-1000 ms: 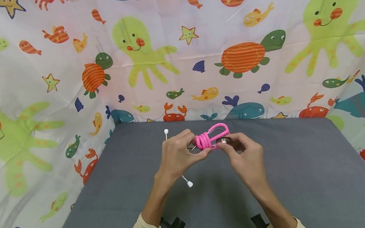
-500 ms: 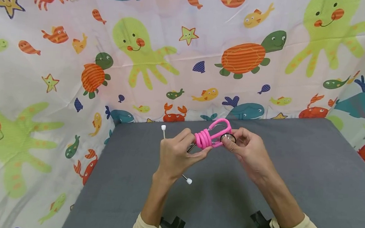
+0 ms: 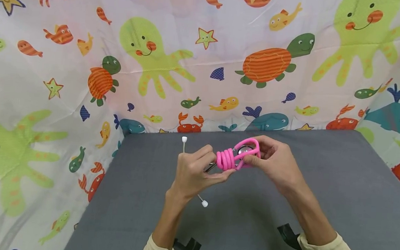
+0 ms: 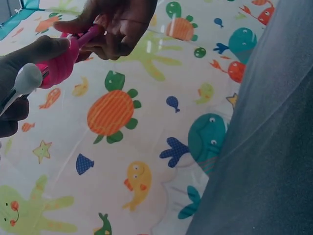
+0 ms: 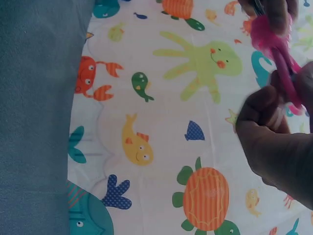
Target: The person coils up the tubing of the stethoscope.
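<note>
A pink stethoscope [image 3: 226, 160] is held up above the grey table, its tubing wound in several coils. My left hand [image 3: 193, 172] grips it at the coils and the metal ear tubes. Its white ear tips stick out above and below that hand. My right hand [image 3: 277, 160] pinches the tubing loop at the other end, where the round metal chest piece [image 3: 244, 150] shows inside the loop. In the left wrist view the coils [image 4: 58, 68] lie between both hands, with one ear tip [image 4: 29, 78] close to the camera. The right wrist view shows the loop [image 5: 286, 73] at the right fingers.
A grey cloth covers the table [image 3: 139, 213]. Behind and to the left hangs a white curtain [image 3: 175, 81] printed with sea animals. Dark straps [image 3: 187, 249] sit at the wrists, beside cream sleeves.
The chest piece has gone from the outer side of the tubing loop to inside it. My right fingers have shifted onto the loop's end. My left hand keeps its hold.
</note>
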The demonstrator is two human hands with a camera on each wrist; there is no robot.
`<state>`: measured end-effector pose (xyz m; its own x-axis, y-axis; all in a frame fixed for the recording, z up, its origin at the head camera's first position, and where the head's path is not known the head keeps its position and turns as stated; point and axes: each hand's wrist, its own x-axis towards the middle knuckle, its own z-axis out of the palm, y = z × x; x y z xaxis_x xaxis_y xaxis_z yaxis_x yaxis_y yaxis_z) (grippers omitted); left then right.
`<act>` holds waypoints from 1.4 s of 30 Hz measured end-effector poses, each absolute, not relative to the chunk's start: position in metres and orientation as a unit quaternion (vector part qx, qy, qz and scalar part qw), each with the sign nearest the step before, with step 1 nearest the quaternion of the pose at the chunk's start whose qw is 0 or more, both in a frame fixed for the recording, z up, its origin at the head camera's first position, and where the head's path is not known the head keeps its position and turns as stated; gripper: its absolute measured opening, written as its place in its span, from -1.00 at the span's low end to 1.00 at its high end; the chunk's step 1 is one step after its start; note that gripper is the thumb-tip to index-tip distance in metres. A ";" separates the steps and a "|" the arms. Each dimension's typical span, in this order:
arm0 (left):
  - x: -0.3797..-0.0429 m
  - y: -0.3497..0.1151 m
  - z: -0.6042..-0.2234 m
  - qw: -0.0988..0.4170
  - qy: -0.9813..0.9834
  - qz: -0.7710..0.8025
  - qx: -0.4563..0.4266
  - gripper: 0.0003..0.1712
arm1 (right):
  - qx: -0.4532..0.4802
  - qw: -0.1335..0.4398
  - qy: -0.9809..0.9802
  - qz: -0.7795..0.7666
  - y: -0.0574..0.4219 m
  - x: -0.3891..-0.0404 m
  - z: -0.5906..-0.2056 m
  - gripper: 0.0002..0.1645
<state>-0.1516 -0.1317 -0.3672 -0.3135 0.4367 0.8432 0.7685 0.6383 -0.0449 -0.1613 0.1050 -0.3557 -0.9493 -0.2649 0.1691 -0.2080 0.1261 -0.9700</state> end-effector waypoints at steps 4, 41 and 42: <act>-0.150 -0.131 -0.366 0.459 -0.786 -0.146 -0.387 -0.38 | -0.192 0.016 0.792 -0.580 0.108 -0.164 -0.354 -0.67; -0.229 -0.117 -0.478 0.098 -0.930 -0.177 -0.306 -0.47 | -0.153 -0.090 0.915 -0.363 0.129 -0.151 -0.359 -0.15; -0.235 -0.116 -0.487 0.088 -0.932 -0.174 -0.305 -0.46 | -0.156 -0.079 0.915 -0.363 0.130 -0.151 -0.361 -0.18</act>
